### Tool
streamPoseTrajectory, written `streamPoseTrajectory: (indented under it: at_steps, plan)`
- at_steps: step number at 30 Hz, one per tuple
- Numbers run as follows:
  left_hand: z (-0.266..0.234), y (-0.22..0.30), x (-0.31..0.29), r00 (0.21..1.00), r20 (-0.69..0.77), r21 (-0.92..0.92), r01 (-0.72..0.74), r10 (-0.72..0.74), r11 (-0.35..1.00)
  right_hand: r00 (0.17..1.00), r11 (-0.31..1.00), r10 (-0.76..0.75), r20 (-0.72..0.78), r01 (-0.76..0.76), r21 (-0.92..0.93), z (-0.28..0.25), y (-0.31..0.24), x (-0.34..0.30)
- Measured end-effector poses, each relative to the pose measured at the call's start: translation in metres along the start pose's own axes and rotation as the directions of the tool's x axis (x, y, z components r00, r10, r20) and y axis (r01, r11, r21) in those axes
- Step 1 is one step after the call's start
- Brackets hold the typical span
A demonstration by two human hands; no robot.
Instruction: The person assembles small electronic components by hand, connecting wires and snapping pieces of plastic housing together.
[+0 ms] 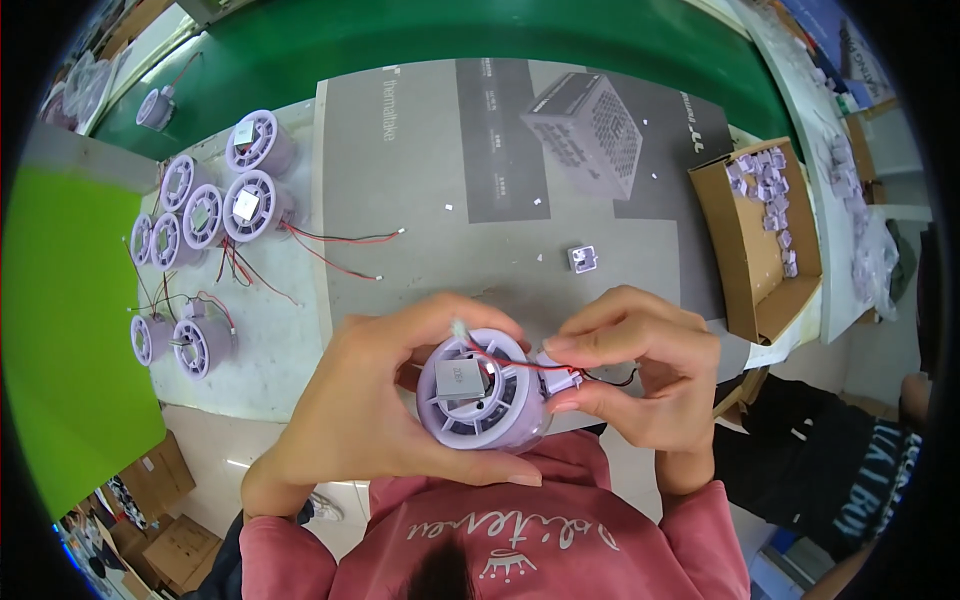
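Observation:
My left hand point(355, 395) is wrapped round a lilac round fan unit point(512, 412) held in front of my chest. The unit's spoked face is turned up, with a grey square plate point(459, 379) on its hub. Pinched between thumb and fingers of my right hand point(645, 370) is a small lilac plastic housing point(559, 380), against the unit's right side. A red wire point(510, 361) runs across the spoked face to a white connector point(460, 330) near my left fingers. A black wire point(612, 381) sticks out beside my right fingers.
Several similar fan units point(250, 212) with trailing wires stand at the left of the table. A single lilac housing point(582, 259) lies on the grey printed cardboard point(400, 190). At right, an open cardboard box point(738, 290) holds more housings. Another person point(800, 450) is at the right.

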State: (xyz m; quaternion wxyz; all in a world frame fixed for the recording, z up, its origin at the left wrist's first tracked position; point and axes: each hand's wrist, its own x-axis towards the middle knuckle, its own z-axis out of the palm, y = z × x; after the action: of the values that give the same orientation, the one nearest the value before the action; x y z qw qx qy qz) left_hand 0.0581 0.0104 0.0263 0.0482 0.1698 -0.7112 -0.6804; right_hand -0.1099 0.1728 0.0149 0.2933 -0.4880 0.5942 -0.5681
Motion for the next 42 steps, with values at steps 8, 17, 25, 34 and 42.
streamPoseTrajectory:
  at_steps: [8, 17, 25, 34, 42]
  plan:
    - [-0.004, 0.001, -0.003, 0.996, 0.004, 0.055, -0.089, 0.089, 0.994, 0.999, 0.995, -0.048, -0.023, 0.046, -0.090, 0.003, -0.012, -0.003]
    - [-0.003, -0.001, 0.001, 0.996, -0.038, 0.021, -0.080, 0.081, 0.997, 0.985, 0.927, -0.155, -0.069, 0.121, -0.355, 0.013, -0.020, -0.005]
    - [0.004, -0.006, 0.003, 0.969, -0.093, 0.138, -0.217, 0.231, 0.966, 0.984, 0.953, -0.165, -0.074, 0.139, -0.269, 0.015, -0.015, -0.008]
    - [0.008, -0.005, 0.002, 0.940, -0.026, 0.302, -0.316, 0.339, 0.900, 0.998, 0.986, -0.006, 0.067, 0.017, -0.163, 0.003, -0.022, -0.001]
    - [0.012, -0.004, 0.000, 0.944, -0.013, 0.477, -0.284, 0.330, 0.832, 0.976, 0.893, -0.216, -0.017, 0.190, -0.408, 0.027, -0.017, 0.003]
